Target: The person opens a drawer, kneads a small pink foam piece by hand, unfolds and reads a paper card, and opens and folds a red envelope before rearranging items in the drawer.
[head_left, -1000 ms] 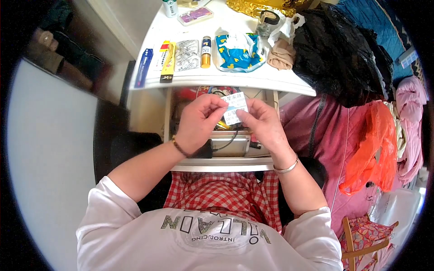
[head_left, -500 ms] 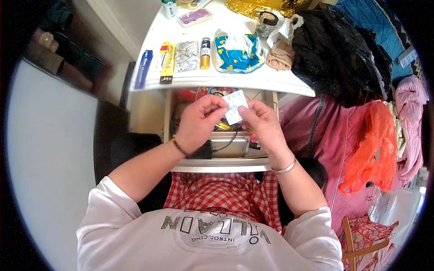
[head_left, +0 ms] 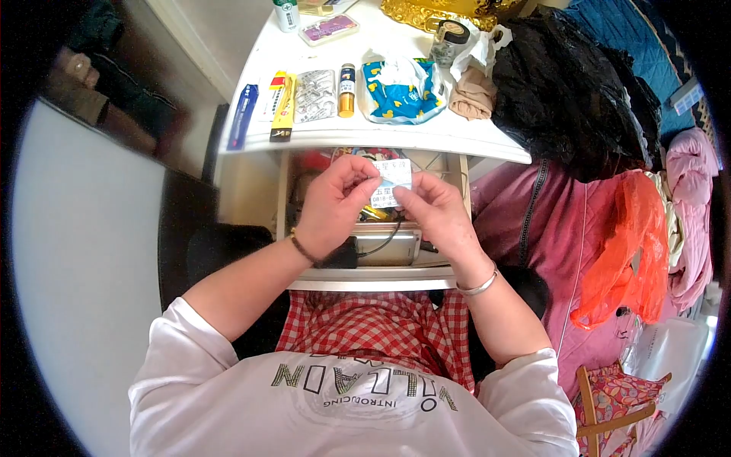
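Observation:
A small white card (head_left: 392, 183) with printed Chinese characters and digits is held up over the open drawer (head_left: 373, 280). My left hand (head_left: 335, 202) pinches its left edge between thumb and fingers. On the right side, my right hand (head_left: 438, 213) grips it, thumb lying on the printed face. Below the hands, the drawer holds a pale, flat, silvery object (head_left: 394, 248), a black cable (head_left: 384, 242) and other mixed small items, partly hidden by my hands and wrists.
On the white tabletop (head_left: 335, 134) stand a blue tissue pack (head_left: 402, 91), a gold-capped tube (head_left: 346, 91), a yellow box (head_left: 282, 110), a blue box (head_left: 244, 116) and a lidded jar (head_left: 449, 44). A black plastic bag (head_left: 571, 84) and an orange bag (head_left: 628, 251) lie to the right.
The card has turned from tilted to nearly upright, its lettering now clearer. Both hands keep their hold and have shifted only slightly.

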Available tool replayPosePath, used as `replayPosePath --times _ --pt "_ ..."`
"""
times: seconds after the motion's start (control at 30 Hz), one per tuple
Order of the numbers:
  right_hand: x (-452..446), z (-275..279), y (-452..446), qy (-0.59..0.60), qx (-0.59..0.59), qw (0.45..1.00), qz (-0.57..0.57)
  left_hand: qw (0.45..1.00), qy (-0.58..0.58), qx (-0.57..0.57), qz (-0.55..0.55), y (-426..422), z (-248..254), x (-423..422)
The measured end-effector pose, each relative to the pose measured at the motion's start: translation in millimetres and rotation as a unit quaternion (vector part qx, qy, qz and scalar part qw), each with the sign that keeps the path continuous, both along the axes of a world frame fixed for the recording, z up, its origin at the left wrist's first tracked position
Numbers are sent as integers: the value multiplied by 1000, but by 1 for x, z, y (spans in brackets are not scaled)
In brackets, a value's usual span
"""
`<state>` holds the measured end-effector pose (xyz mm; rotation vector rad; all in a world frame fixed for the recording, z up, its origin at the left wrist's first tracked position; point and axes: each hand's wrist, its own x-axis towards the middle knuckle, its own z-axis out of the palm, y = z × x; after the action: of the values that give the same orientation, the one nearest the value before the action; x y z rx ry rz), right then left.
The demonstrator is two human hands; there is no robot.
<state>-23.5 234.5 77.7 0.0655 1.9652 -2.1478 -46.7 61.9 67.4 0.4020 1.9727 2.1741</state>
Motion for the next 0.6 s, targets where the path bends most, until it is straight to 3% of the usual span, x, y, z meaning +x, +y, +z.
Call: replayPosePath --times 0.4,0.6 --pt "0 1 0 3 -4 1000 -14 998 -34 37 -21 2 4 2" --pt "-4 -9 5 -27 6 999 16 997 -74 -17 27 -1 5 -2"
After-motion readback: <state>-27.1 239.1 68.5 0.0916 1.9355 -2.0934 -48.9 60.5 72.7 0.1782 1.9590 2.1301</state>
